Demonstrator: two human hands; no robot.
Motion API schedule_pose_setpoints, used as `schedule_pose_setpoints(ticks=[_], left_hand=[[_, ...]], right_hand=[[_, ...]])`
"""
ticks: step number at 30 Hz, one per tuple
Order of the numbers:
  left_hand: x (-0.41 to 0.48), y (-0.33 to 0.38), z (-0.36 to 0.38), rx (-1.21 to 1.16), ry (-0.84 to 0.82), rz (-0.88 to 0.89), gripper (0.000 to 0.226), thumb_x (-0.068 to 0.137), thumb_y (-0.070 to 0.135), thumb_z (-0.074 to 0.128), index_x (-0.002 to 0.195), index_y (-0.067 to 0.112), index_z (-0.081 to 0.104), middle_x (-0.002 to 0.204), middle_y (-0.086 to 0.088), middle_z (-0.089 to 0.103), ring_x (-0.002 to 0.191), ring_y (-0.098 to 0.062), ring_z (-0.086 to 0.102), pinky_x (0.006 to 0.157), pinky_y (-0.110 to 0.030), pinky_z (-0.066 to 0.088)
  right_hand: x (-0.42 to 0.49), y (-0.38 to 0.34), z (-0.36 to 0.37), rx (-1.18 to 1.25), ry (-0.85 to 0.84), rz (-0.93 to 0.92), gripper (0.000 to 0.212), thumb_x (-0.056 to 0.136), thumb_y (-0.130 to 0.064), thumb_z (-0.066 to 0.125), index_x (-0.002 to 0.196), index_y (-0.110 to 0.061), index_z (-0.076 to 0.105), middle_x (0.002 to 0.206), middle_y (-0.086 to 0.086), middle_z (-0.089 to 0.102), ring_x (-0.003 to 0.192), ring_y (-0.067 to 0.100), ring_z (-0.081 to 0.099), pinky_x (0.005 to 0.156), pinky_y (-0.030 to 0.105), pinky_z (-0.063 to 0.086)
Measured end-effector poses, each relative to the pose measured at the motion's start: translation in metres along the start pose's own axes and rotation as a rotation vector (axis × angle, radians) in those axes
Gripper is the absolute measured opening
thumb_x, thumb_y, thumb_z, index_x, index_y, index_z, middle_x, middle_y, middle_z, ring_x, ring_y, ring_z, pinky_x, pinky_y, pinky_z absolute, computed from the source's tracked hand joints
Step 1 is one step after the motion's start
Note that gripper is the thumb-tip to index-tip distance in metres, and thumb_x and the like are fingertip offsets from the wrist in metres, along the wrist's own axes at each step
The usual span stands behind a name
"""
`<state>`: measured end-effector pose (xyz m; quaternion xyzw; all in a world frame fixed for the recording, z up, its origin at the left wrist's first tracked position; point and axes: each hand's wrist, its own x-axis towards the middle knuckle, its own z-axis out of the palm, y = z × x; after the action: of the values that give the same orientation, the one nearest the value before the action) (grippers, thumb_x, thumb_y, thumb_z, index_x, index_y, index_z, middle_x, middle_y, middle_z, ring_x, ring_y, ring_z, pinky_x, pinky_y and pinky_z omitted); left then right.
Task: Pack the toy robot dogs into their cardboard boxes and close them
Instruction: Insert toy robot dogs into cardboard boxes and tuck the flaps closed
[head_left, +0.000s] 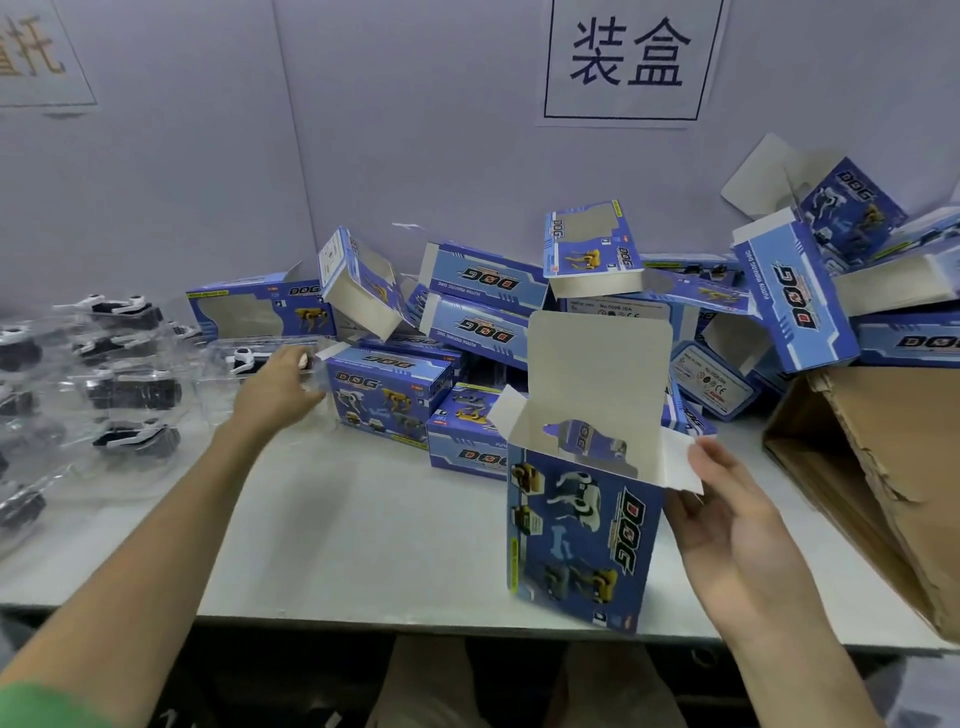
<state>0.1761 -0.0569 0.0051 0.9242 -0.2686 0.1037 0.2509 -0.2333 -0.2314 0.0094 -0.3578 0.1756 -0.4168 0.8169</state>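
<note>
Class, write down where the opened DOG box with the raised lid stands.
Head view: the opened DOG box stands upright on the table, near right, in front of the pile of blue boxes, the right hand touching its right side.

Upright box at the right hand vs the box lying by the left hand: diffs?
Upright box stands on end; lying box rests on a long side. Upright box has top flaps open, right hand against it; lying box is untouched, left hand grips a clear tray beside it. Both carry blue DOG print.
</note>
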Motion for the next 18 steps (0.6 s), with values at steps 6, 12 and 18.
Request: schedule_pose_setpoints(ticks=[6, 12, 18], left_hand=[[0.018, -0.037, 0.017, -0.092, -0.042, -0.133, 0.041, 0.086, 0.028, 0.076, 0.122, 0.01, 0.066, 0.123, -0.018, 0.062, 0.098, -0.034, 0.064, 0.081, -0.04, 0.053], [-0.028, -0.029, 0.011, -0.237, 0.387, -0.078, 0.031, 0.088, 0.017, 0.073, 0.119, 0.01, 0.071, 0.109, -0.02, 0.059, 0.088, -0.035, 0.062, 0.08, -0.039, 0.046], [-0.137, 0.011, 0.002, -0.375, 0.494, 0.09, 0.031, 0.086, 0.017, 0.075, 0.116, 0.024, 0.072, 0.104, 0.002, 0.052, 0.065, -0.009, 0.06, 0.066, -0.015, 0.046]], right_hand=[[-0.014, 0.001, -0.018, 0.041, 0.075, 0.057, 0.011, 0.075, -0.02, 0.066, 0.085, -0.022, 0.069, 0.086, 0.002, 0.071, 0.07, 0.014, 0.068, 0.063, 0.023, 0.06], [-0.029, -0.009, -0.026, 0.113, 0.147, 0.045, 0.014, 0.074, -0.019, 0.063, 0.066, -0.023, 0.073, 0.081, 0.004, 0.074, 0.064, 0.015, 0.072, 0.062, 0.025, 0.059], [-0.033, -0.017, -0.027, 0.164, 0.164, -0.004, 0.014, 0.077, -0.019, 0.064, 0.068, -0.024, 0.073, 0.092, 0.006, 0.072, 0.069, 0.015, 0.07, 0.074, 0.025, 0.058]])
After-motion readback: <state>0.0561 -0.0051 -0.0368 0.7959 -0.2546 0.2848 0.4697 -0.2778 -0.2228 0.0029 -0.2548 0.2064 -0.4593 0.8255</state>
